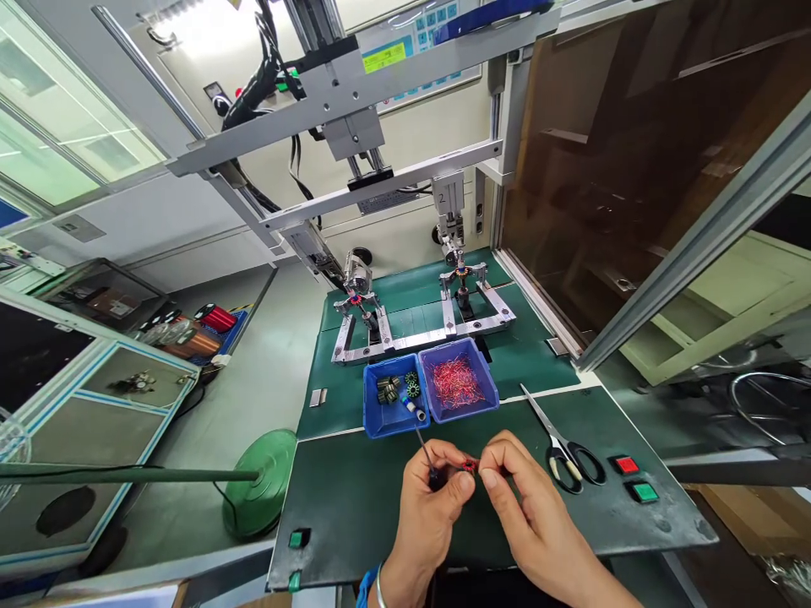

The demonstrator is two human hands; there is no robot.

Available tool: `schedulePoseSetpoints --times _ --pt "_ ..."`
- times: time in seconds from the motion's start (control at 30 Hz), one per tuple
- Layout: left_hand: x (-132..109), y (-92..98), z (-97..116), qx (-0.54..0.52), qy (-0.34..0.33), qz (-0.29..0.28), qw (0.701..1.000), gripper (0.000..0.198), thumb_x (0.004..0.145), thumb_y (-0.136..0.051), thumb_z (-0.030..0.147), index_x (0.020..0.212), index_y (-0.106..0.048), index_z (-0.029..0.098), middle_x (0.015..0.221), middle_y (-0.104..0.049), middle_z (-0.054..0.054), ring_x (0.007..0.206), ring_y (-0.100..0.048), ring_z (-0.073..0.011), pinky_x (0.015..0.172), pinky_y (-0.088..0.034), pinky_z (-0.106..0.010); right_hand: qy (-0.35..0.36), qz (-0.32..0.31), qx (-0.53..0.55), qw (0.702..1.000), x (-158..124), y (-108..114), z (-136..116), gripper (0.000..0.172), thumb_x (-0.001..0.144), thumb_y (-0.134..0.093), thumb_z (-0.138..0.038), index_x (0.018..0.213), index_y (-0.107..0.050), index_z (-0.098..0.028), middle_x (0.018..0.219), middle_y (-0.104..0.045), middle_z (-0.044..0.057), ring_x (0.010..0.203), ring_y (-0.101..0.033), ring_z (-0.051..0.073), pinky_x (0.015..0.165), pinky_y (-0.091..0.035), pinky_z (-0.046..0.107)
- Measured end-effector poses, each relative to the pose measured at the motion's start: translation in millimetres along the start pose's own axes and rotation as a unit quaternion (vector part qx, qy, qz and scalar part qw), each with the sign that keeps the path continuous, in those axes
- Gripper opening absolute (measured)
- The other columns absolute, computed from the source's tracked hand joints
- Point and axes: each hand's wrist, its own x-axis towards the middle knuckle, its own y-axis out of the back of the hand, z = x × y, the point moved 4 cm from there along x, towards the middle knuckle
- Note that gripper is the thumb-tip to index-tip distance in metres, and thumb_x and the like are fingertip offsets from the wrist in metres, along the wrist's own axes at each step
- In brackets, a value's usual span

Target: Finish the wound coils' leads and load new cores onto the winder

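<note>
Near edge of green bench [355, 498], close side of blue bins [389, 418]: left hand [431, 502] is clasping a thin pick [424, 447]; right hand [529, 498] is pinching a small red-wound coil [470, 464] against the left fingertips. A light pinch and a shallow pick tip look wisest here, or the windings risk nicking.

My left hand [437, 502]: fingers curled, thumb-forefinger pinched | my right hand [529, 507]: fingertips pinched | tips nearly meeting.
</note>
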Motion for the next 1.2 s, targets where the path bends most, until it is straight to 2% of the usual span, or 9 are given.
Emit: schedulePoseSetpoints --times 0.13,0.3,0.47,0.53,0.67,0.8,0.9,1.0,1.2 --pt "0 -9.3 -7 -0.110 0.080 -0.013 0.991 0.036 0.058 -0.094 0.032 0.073 -0.064 0.017 0.068 -0.066 0.005 0.037 -0.026 0.0034 0.035 -0.018 -0.011 0.008 0.006 0.051 0.999 -7 -5 0 0.023 0.104 -0.034 -0.021 0.083 -0.044 -0.023 0.078 -0.046 -0.001 0.068 -0.049 0.013 0.059 -0.043 0.023" --pt "-1 -8.3 -8 -0.152 0.120 -0.001 0.981 0.040 0.057 -0.095 0.026 0.080 -0.063 0.018 0.076 -0.067 0.005 0.036 -0.025 0.0059 0.035 -0.016 -0.010 0.031 0.036 0.105 0.993 -14 -3 3 0.024 0.106 -0.034 -0.028 0.084 -0.044 -0.023 0.077 -0.043 -0.001 0.068 -0.046 0.014 0.058 -0.039 0.024" --pt "-3 -7.3 -6 -0.146 0.142 -0.039 0.978 0.046 0.057 -0.095 0.023 0.084 -0.059 0.018 0.072 -0.066 0.006 0.036 -0.026 0.0059 0.035 -0.016 -0.009 -0.001 0.105 0.220 0.970 -16 16 11 0.022 0.105 -0.037 -0.032 0.088 -0.047 -0.024 0.082 -0.043 0.000 0.075 -0.049 0.015 0.067 -0.045 0.026" --pt "-3 -8.2 -5 -0.131 0.144 -0.066 0.979 0.048 0.058 -0.095 0.024 0.087 -0.058 0.018 0.072 -0.066 0.005 0.036 -0.028 0.0050 0.035 -0.015 -0.010 -0.004 0.084 0.206 0.975 -15 21 11 0.020 0.103 -0.042 -0.040 0.096 -0.053 -0.026 0.091 -0.049 0.002 0.083 -0.053 0.016 0.074 -0.049 0.027" --pt "-4 -6.9 -9 -0.099 0.153 -0.109 0.977 0.051 0.058 -0.095 0.026 0.090 -0.056 0.019 0.073 -0.067 0.002 0.042 -0.037 0.0011 0.034 -0.014 -0.011 -0.005 -0.045 0.075 0.996 -13 15 8 0.029 0.094 -0.060 -0.045 0.118 -0.062 -0.029 0.119 -0.055 0.008 0.108 -0.059 0.021 0.090 -0.053 0.032" --pt "-8 2.2 -20 -0.083 0.145 -0.142 0.976 0.051 0.065 -0.090 0.042 0.095 -0.055 0.020 0.063 -0.056 0.007 0.038 -0.028 0.0007 0.035 -0.014 -0.014 0.011 -0.072 0.047 0.996 -10 10 9 0.015 0.095 -0.062 -0.030 0.107 -0.071 -0.031 0.108 -0.064 0.005 0.102 -0.066 0.018 0.088 -0.056 0.026" --pt "-13 12.5 -23 0.024 0.094 -0.134 0.986 0.041 0.084 -0.067 0.059 0.092 -0.059 0.019 0.053 -0.043 0.009 0.038 -0.025 -0.0030 0.038 -0.018 -0.017 0.019 -0.022 0.048 0.998 -6 14 14 0.013 0.094 -0.063 -0.031 0.104 -0.073 -0.031 0.100 -0.067 0.004 0.092 -0.069 0.016 0.080 -0.058 0.022" --pt "-19 15.1 -20 0.195 0.071 -0.142 0.968 0.048 0.094 -0.049 0.061 0.082 -0.062 0.017 0.058 -0.051 0.003 0.046 -0.036 -0.0063 0.045 -0.027 -0.019 0.009 0.015 0.046 0.999 -3 18 18 0.014 0.093 -0.065 -0.031 0.104 -0.074 -0.031 0.093 -0.067 0.002 0.080 -0.070 0.014 0.069 -0.058 0.018" --pt "-30 7.8 -9 0.354 0.081 -0.183 0.914 0.059 0.095 -0.034 0.068 0.090 -0.064 0.018 0.058 -0.050 0.003 0.045 -0.041 -0.0101 0.046 -0.032 -0.022 0.003 -0.064 0.089 0.994 -1 7 16 0.014 0.094 -0.064 -0.034 0.097 -0.076 -0.029 0.080 -0.066 0.001 0.069 -0.068 0.013 0.062 -0.057 0.019"
